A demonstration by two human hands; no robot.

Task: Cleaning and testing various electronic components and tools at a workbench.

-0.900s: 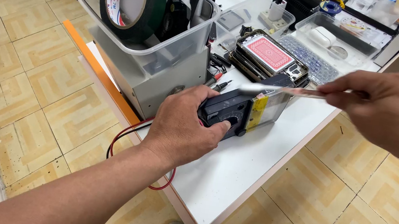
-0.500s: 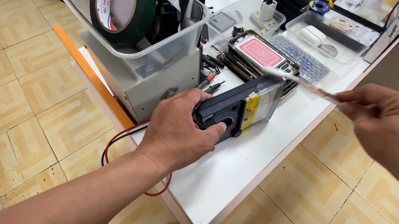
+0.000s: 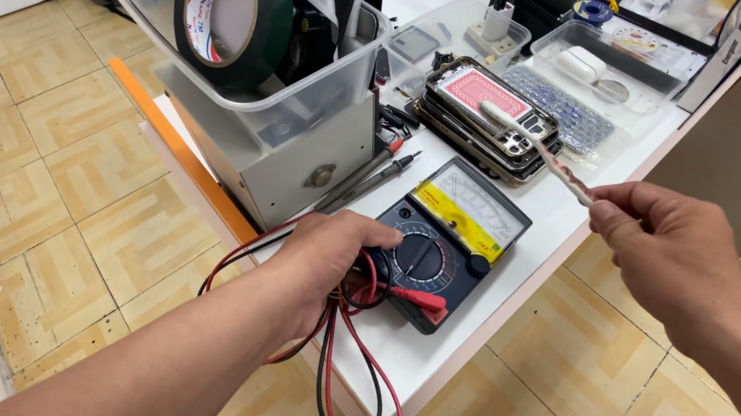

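Resting on the near end of a dark analog multimeter [image 3: 438,241], the left hand [image 3: 334,260] has its fingers curled loosely over the meter's edge and the red and black leads [image 3: 359,377], touching rather than lifting. Multimeter lies flat, face up, on the white table [image 3: 546,207] near its front edge, dial and yellow scale plate visible. Leads loop off the table edge below the hand. Right hand [image 3: 674,251] is raised over the table's right side, fingers pinched tight on the handle of a small white brush [image 3: 533,148], bristle end over a stack of phone frames [image 3: 489,118]. Clear plastic bin [image 3: 307,107] with a green tape roll [image 3: 226,8] sits behind, on a grey metal box [image 3: 311,173].
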